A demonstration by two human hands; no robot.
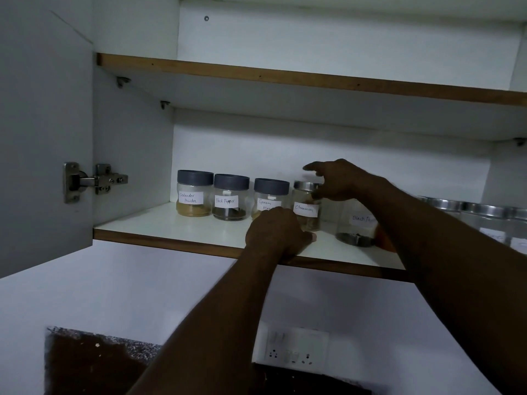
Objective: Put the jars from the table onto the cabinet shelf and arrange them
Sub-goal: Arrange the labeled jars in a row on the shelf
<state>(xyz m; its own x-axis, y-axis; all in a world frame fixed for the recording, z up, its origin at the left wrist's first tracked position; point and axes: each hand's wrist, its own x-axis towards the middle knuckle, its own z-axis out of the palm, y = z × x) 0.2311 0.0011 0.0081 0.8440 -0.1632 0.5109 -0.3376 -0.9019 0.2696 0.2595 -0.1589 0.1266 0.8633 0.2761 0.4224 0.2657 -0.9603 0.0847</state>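
Note:
On the lower cabinet shelf three grey-lidded jars stand in a row: Coriander Powder, Black Pepper and Garam Masala. To their right stands a steel-lidded Cinnamon jar. My left hand is curled at its lower left side, thumb against its base, and it partly hides the Garam Masala jar. My right hand grips the Cinnamon jar's lid from the right, index finger raised. A larger clear jar of black pepper stands behind my right forearm.
Several steel-lidded jars crowd the shelf's right end. An upper shelf hangs close above. The cabinet door stands open at the left on its hinge. Below are a wall socket and a dark countertop.

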